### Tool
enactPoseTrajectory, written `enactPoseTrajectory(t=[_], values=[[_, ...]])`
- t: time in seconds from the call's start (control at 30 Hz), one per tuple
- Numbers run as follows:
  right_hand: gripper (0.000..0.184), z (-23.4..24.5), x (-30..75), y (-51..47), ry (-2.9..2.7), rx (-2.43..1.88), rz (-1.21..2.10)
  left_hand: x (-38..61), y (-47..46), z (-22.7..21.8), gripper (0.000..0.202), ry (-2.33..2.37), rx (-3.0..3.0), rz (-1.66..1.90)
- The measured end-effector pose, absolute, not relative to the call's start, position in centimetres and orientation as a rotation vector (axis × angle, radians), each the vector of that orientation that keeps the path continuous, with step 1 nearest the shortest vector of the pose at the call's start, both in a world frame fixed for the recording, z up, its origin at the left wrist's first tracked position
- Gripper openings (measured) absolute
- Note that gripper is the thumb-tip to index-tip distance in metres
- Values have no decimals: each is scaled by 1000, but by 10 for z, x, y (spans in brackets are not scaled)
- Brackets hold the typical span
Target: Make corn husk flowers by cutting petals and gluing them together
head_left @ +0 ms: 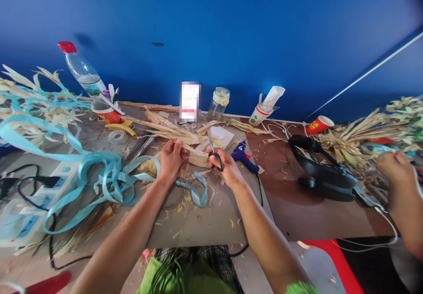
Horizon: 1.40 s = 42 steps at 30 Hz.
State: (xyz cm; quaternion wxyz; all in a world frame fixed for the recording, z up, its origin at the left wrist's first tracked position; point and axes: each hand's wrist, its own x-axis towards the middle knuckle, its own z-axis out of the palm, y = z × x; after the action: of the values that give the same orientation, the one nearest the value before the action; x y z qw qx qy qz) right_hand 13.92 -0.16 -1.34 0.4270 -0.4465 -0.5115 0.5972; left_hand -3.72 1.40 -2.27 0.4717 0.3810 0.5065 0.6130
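A single head-worn camera looks from above the near edge of the surface (312, 218), forward and down across it. The aim is shallow enough that the blue wall (211, 29) behind the far edge fills the top of the wide frame, and steep enough to catch the wearer's plaid-clad lap (220, 258) below the near edge. The wearer's forearms rise large from the bottom, very close; left grip (175, 154) and right grip (226, 162) sit slightly below centre.
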Motion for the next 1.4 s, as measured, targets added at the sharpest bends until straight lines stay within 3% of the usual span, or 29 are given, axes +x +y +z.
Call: enactPoseTrajectory(t=[0.47, 0.8, 1.2, 1.4], values=[[49, -16, 129, -2, -1108, -1159, 1115, -9, -4, -19, 37, 884, 750, 1116], [49, -17, 133, 3, -1034, -1180, 1097, -8, -6, -24, 30, 917, 947, 912], [44, -26, 126, -6, -1360, -1159, 1374, -14, 0, -19, 27, 922, 644, 1148], [35, -30, 126, -8, -1624, -1239, 1215, -15, 2, -20, 26, 904, 618, 1210]])
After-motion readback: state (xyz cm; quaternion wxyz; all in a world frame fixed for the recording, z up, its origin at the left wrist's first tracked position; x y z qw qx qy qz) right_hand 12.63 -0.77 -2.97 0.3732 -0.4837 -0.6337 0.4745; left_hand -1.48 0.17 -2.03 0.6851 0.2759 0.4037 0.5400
